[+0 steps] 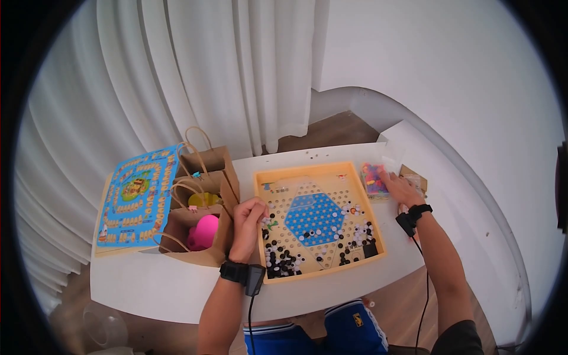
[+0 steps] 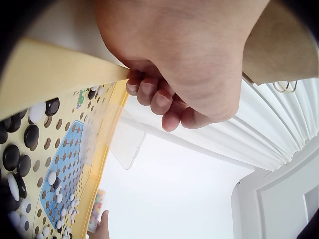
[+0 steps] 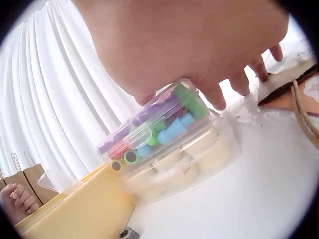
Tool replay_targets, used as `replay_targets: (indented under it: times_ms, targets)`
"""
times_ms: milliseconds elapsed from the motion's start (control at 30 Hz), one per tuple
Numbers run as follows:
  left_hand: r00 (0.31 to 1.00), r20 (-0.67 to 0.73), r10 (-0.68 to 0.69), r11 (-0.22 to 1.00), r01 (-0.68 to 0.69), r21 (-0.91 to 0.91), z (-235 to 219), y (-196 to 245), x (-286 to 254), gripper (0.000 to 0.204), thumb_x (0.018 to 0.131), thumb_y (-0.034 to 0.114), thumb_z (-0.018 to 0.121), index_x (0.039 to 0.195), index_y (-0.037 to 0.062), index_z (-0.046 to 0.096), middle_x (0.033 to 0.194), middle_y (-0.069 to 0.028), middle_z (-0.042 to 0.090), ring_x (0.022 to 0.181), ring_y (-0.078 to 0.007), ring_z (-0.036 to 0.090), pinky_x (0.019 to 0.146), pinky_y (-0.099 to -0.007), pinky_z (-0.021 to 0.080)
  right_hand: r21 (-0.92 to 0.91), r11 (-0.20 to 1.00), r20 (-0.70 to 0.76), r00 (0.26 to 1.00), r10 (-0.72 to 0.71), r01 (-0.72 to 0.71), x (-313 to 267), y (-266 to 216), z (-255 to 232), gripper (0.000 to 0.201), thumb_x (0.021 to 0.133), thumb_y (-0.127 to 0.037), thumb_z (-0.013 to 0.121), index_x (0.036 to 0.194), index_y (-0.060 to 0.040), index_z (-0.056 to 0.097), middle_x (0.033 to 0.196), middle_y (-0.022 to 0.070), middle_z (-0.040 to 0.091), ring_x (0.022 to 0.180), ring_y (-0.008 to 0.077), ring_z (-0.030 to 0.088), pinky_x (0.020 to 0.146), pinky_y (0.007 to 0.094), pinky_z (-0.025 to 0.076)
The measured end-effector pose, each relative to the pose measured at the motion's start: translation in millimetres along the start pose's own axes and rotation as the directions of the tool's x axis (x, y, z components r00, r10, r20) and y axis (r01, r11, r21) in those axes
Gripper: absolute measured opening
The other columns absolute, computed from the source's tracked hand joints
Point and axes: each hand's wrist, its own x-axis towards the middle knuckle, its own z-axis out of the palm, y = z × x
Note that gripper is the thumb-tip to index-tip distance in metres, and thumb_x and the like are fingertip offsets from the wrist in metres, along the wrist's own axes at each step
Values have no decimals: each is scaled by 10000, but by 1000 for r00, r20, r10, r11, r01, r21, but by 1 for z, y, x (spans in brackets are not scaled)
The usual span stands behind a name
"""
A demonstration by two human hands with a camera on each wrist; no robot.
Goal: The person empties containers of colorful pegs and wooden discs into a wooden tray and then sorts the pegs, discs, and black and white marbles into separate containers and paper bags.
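Observation:
A wooden game tray (image 1: 305,168) holds a blue hexagon board (image 1: 313,219) with black and white stones (image 1: 284,260) gathered mostly along its near side. At the tray's left wall is my left hand (image 1: 247,222), fingers curled toward the palm, with nothing visible in them. My right hand (image 1: 404,189) reaches over a clear plastic box (image 3: 149,132) of colourful pieces, beside the tray's right wall. Its fingers are spread and fairly straight, the thumb partly hidden behind the box. Beneath that box, a second clear box (image 3: 174,172) contains cream-coloured pieces.
Brown paper bags (image 1: 222,234) stand left of the tray, one with a pink object (image 1: 203,232) inside. A blue printed game board (image 1: 136,201) leans by them. Brown cardboard (image 1: 415,177) lies beyond my right hand. A clear plastic sheet (image 2: 127,142) sticks up at the tray's far end.

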Motion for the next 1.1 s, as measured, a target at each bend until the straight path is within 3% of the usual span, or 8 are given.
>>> replay_targets:
  times_ms: [233, 333, 400, 433, 500, 633, 800, 1100]
  targets:
    - [1000, 1, -12, 1000, 12, -29, -3, -6, 1, 282, 991, 144, 573, 729, 39, 577, 693, 43, 498, 663, -43, 401, 624, -232, 287, 83, 996, -47, 998, 41, -37, -3, 8, 4, 906, 991, -782, 231, 1554, -123, 493, 1615, 204, 441, 1543, 418, 311, 1215, 681, 93]
    - [1000, 0, -2, 1000, 2, -11, -2, -4, 1, 281, 990, 145, 576, 729, 38, 578, 697, 41, 505, 670, -43, 400, 630, -232, 287, 238, 965, -331, 943, -28, 112, -2, 14, 5, 687, 1044, -623, 381, 1351, -83, 675, 1480, 198, 582, 1399, 404, 500, 1148, 624, 296]
    - [1000, -7, -5, 1000, 5, 3, -2, -3, 0, 280, 988, 146, 577, 730, 38, 578, 700, 40, 511, 674, -44, 400, 633, -233, 290, 357, 817, -670, 733, -113, 453, -15, 0, -5, 421, 1054, -393, 522, 1079, -35, 743, 1133, 129, 716, 1055, 283, 659, 937, 444, 477]
    - [1000, 2, -12, 1000, 11, 10, -2, -3, 0, 306, 1002, 174, 569, 723, 49, 563, 709, 39, 503, 679, -46, 394, 642, -233, 283, 359, 816, -670, 734, -114, 454, -20, -5, -4, 421, 1054, -393, 522, 1079, -35, 743, 1133, 129, 716, 1055, 283, 659, 937, 444, 477]
    - [1000, 10, -14, 1000, 14, 23, -1, -1, 0, 332, 1016, 202, 561, 716, 61, 547, 718, 39, 496, 685, -47, 387, 651, -232, 277, 825, 383, -413, 906, -93, 416, -31, -19, 2, 290, 1035, -251, 573, 926, -20, 711, 853, 53, 658, 774, 154, 605, 702, 288, 460]
    - [1000, 3, -12, 999, 12, 43, -1, 0, -1, 329, 1013, 196, 568, 717, 54, 547, 726, 35, 501, 691, -48, 392, 656, -233, 282, 987, 33, -131, 919, -373, 154, -43, -58, 9, 240, 1012, -204, 603, 864, -26, 670, 745, 16, 609, 652, 112, 542, 605, 242, 411]
    - [999, -5, -36, 999, 37, 41, -2, -3, -1, 339, 1024, 196, 568, 720, 47, 549, 736, 28, 514, 700, -50, 400, 658, -231, 286, 987, 158, 98, 816, -570, -9, -37, -91, 18, 235, 1023, -193, 602, 859, -27, 629, 746, 36, 598, 647, 114, 525, 611, 255, 411]
    - [998, -3, -68, 997, 68, 27, 1, 2, -1, 323, 1022, 208, 561, 746, 41, 553, 764, 3, 533, 679, -60, 377, 651, -244, 274, 980, -168, -56, 649, -759, -111, -19, -65, 24, 252, 1025, -239, 601, 876, -37, 584, 661, -16, 440, 607, 101, 404, 583, 277, 308]
